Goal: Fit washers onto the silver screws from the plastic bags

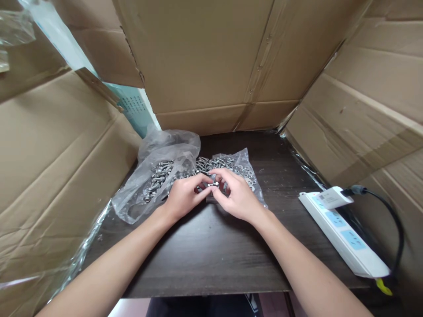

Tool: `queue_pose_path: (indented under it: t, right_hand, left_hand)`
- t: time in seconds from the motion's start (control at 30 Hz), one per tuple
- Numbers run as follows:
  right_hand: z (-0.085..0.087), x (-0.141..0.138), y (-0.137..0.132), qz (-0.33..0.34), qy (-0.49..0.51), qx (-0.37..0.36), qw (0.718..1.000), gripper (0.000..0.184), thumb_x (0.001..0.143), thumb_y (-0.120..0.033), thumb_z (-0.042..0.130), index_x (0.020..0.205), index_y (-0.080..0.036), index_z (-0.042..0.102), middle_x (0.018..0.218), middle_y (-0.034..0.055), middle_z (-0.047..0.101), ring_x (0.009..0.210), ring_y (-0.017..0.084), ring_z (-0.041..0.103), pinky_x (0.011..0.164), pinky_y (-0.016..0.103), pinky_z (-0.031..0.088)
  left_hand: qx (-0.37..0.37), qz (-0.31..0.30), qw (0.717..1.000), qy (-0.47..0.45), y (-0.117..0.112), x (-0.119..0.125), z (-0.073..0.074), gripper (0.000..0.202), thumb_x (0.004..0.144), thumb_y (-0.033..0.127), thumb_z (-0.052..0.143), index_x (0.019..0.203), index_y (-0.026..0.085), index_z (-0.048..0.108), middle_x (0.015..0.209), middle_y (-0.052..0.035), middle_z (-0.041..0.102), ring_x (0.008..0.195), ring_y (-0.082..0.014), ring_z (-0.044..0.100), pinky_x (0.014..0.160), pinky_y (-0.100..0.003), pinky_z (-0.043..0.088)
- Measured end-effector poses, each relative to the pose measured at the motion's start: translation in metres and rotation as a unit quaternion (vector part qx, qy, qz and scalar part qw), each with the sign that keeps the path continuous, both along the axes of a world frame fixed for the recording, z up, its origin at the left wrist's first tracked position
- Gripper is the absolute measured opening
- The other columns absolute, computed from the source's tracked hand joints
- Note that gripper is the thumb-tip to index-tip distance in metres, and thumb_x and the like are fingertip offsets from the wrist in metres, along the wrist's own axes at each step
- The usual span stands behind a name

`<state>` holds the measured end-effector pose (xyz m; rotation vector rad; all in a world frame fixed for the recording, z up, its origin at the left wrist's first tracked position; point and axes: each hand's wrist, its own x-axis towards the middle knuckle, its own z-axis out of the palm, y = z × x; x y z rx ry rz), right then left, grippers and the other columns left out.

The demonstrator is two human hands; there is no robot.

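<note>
My left hand [185, 193] and my right hand [239, 196] meet over the middle of the dark table. Between their fingertips is a small metal bolt [213, 185], pinched from both sides. Its finer parts are too small to make out, and the fingers partly cover it. Just beyond the hands lies a pile of metal bolts [205, 164], part of it on a clear plastic bag. To the left, more bolts [160, 176] lie in or under a crumpled clear bag [132, 204]. Flat washers [246, 174] are spread on clear plastic behind my right hand.
A white power strip [346, 237] with a plugged-in white adapter [333, 198] and black cable [396, 215] lies on the right. Cardboard walls [211, 61] enclose the dark table [205, 255] at the back and both sides.
</note>
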<state>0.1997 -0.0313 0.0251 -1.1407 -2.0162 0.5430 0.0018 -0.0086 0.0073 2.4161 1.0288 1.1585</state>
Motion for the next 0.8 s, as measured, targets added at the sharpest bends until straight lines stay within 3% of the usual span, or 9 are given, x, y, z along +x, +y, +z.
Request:
queue_pose_path:
  t: [0.37,0.5,0.8]
  right_hand:
    - [0.0059,-0.0025,-0.0039,-0.018,-0.036,-0.033,0.999,0.024,0.101,-0.027,0.050,0.121,-0.024,0.064,0.103,0.0043,0.075,0.082,0.020,0.070,0.075,0.033,0.051]
    - [0.0055,-0.0022,-0.0044,-0.008,-0.016,0.000,1.000,0.031,0.095,-0.025,0.058,0.125,-0.022,0.061,0.116,0.0079,0.071,0.095,0.022,0.068,0.082,0.036,0.054]
    - [0.0020,-0.0011,-0.0018,0.007,-0.001,0.020,1.000,0.039,0.087,-0.013,0.058,0.125,-0.023,0.060,0.113,0.0073,0.066,0.096,0.021,0.065,0.081,0.035,0.055]
  left_hand:
    - [0.000,-0.008,1.000,0.010,-0.0012,-0.0014,0.0003,0.010,0.098,0.024,0.062,0.097,0.019,0.071,0.085,-0.0002,0.078,0.065,-0.0124,0.071,0.063,-0.020,0.053]
    - [0.006,-0.007,1.000,0.002,-0.0013,-0.0009,0.0008,0.010,0.097,0.025,0.065,0.100,0.019,0.072,0.084,0.0004,0.078,0.063,-0.0116,0.070,0.062,-0.019,0.054]
    - [-0.029,-0.019,0.999,0.002,-0.0021,0.0001,0.0003,0.010,0.095,0.023,0.066,0.104,0.020,0.069,0.091,-0.0001,0.079,0.070,-0.0131,0.074,0.066,-0.020,0.057]
